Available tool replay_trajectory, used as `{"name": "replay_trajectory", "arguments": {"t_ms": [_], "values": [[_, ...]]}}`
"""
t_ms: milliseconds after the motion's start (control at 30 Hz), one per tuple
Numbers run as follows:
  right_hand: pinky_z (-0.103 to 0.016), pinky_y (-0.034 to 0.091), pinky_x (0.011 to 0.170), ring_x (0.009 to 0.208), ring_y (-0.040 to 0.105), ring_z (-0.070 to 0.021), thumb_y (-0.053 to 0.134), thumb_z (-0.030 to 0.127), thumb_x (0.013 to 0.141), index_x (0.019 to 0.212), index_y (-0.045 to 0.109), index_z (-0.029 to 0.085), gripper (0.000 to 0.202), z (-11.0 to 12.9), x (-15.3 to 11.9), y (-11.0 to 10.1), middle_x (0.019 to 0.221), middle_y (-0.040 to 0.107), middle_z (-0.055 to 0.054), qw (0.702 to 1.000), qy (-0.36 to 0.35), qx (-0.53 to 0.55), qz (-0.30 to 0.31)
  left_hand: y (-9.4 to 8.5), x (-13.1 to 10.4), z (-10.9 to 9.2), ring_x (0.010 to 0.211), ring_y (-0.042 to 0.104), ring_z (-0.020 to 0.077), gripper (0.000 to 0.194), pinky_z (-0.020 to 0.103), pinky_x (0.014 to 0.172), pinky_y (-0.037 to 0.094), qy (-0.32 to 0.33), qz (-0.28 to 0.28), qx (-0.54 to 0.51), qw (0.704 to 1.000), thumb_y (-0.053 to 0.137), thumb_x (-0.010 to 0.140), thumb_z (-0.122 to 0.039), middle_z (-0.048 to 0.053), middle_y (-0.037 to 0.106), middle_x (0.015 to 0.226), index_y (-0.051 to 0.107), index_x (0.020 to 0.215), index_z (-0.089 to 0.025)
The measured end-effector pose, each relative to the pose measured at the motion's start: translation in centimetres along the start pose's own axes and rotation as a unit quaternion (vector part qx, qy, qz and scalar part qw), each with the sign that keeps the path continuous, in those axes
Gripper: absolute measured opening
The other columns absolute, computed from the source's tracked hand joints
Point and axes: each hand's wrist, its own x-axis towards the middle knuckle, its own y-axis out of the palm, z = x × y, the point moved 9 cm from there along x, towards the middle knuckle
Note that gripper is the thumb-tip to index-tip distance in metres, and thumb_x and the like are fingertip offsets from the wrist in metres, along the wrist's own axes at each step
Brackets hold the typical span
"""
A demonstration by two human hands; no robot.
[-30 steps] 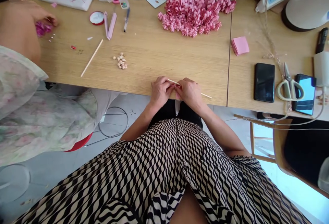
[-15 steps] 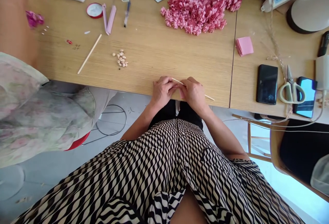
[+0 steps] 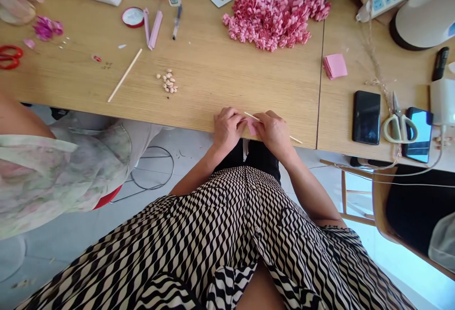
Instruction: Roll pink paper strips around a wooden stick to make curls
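1. Head view: the worktop (image 3: pixel 206 73) is pale brown with a fine wood grain, cut by a straight dark seam (image 3: pixel 321 82).
2. The stick (image 3: pixel 295 140) is thin, straight and pale; it lies at the worktop's front edge, in the right hand (image 3: pixel 273 129). Beside it shows the slip (image 3: pixel 252 126), flat, pink and paper-like.
3. The right hand is closed round the stick, covering its middle, thumb at the slip. The left hand (image 3: pixel 228 124) has its thumb and fingertips pinched together on the slip's left side.
4. Farther back sits the pile (image 3: pixel 272 16), a ruffled mass of pink curls. Right of the seam are smooth pink squares (image 3: pixel 334 66), stacked.
5. On the left lie small, rounded beige pieces (image 3: pixel 169 82) and a spare stick (image 3: pixel 124 75).
6. The scissors (image 3: pixel 400 127) have cream loop handles and metal blades.
7. Marks on the power strip (image 3: pixel 387 0) are too small to read.
8. The stick's long axis slants: one tip points left and back, near the left hand's fingertips; the other, past the right hand, points right and towards the front edge.
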Motion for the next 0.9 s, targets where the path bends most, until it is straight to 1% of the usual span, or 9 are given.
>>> {"name": "replay_trajectory", "arguments": {"t_ms": [100,200,267,400,567,667,733,833,900], "values": [[-0.029,0.038,0.065,0.078,0.06,-0.0167,0.05,0.029,0.094,0.107,0.07,0.021,0.025,0.2,-0.2,0.3,0.097,0.068,-0.009,1.0,0.01,-0.014,0.011,-0.1,-0.1,0.0,0.096,0.056,0.0209,0.015,0.037,0.081,0.038,0.001,-0.012,0.012,1.0,0.058,0.092,-0.03,0.005,0.064,0.096,0.067,0.084,-0.021],[-0.029,0.038,0.065,0.078,0.06,-0.0168,0.051,0.032,0.094,0.108,0.069,0.02,0.026,0.2,-0.6,0.5,0.1,0.068,-0.009,1.0,0.024,-0.019,0.007,-0.1,-0.2,0.1,0.098,0.057,0.0207,0.011,0.037,0.083,0.036,0.011,-0.018,0.013,1.0,0.06,0.091,-0.03,0.004,0.064,0.098,0.067,0.09,-0.021],[-0.029,0.037,0.064,0.078,0.061,-0.0172,0.05,0.033,0.094,0.109,0.068,0.019,0.026,0.2,-0.8,0.7,0.101,0.068,-0.01,0.999,0.029,-0.023,0.004,0.0,-0.3,0.1,0.099,0.056,0.0206,0.012,0.037,0.084,0.035,0.018,-0.018,0.011,1.0,0.06,0.091,-0.031,0.004,0.064,0.098,0.067,0.09,-0.022],[-0.029,0.036,0.063,0.079,0.061,-0.0178,0.05,0.031,0.093,0.108,0.067,0.018,0.026,0.4,-1.0,0.8,0.101,0.068,-0.011,0.999,0.034,-0.025,0.004,0.2,-0.1,0.2,0.097,0.055,0.0207,0.018,0.037,0.083,0.035,0.023,-0.012,0.011,1.0,0.057,0.093,-0.034,0.004,0.064,0.097,0.066,0.085,-0.02],[-0.03,0.038,0.065,0.078,0.059,-0.0176,0.051,0.027,0.091,0.109,0.066,0.017,0.025,-0.4,-1.5,-0.3,0.098,0.068,-0.01,0.999,0.036,-0.008,-0.018,0.1,0.0,0.1,0.096,0.056,0.0206,0.017,0.037,0.081,0.036,0.051,-0.013,-0.007,0.999,0.056,0.094,-0.034,0.004,0.064,0.096,0.069,0.091,-0.022],[-0.03,0.04,0.066,0.075,0.056,-0.0168,0.048,0.028,0.092,0.106,0.066,0.016,0.025,-1.1,-2.1,-0.8,0.09,0.066,-0.01,0.999,0.019,-0.013,-0.039,0.3,0.2,0.3,0.096,0.057,0.0202,0.016,0.037,0.083,0.037,0.064,-0.009,-0.022,0.998,0.059,0.092,-0.034,0.003,0.064,0.095,0.07,0.09,-0.022],[-0.031,0.041,0.068,0.077,0.056,-0.0175,0.046,0.029,0.094,0.108,0.065,0.017,0.027,-1.1,-2.7,-0.8,0.091,0.064,-0.01,0.998,-0.007,-0.017,-0.054,0.3,0.3,0.5,0.096,0.058,0.0201,0.015,0.037,0.085,0.039,0.066,-0.006,-0.034,0.997,0.061,0.091,-0.034,0.004,0.064,0.095,0.07,0.092,-0.021],[-0.034,0.043,0.071,0.082,0.055,-0.0197,0.039,0.028,0.097,0.116,0.061,0.018,0.031,-1.2,-3.4,-0.7,0.098,0.063,-0.011,0.996,-0.023,-0.027,-0.08,-0.3,0.4,0.8,0.098,0.059,0.0195,0.018,0.035,0.085,0.043,0.074,-0.022,-0.063,0.995,0.061,0.091,-0.035,0.005,0.063,0.1,0.069,0.101,-0.022],[-0.034,0.043,0.072,0.083,0.054,-0.0199,0.034,0.022,0.097,0.118,0.058,0.018,0.032,-1.2,-3.8,-0.6,0.098,0.062,-0.011,0.995,-0.023,-0.028,-0.091,-1.4,-0.2,1.1,0.097,0.059,0.0183,0.021,0.034,0.085,0.045,0.073,-0.056,-0.08,0.993,0.058,0.092,-0.036,0.006,0.062,0.101,0.067,0.105,-0.022]]}}
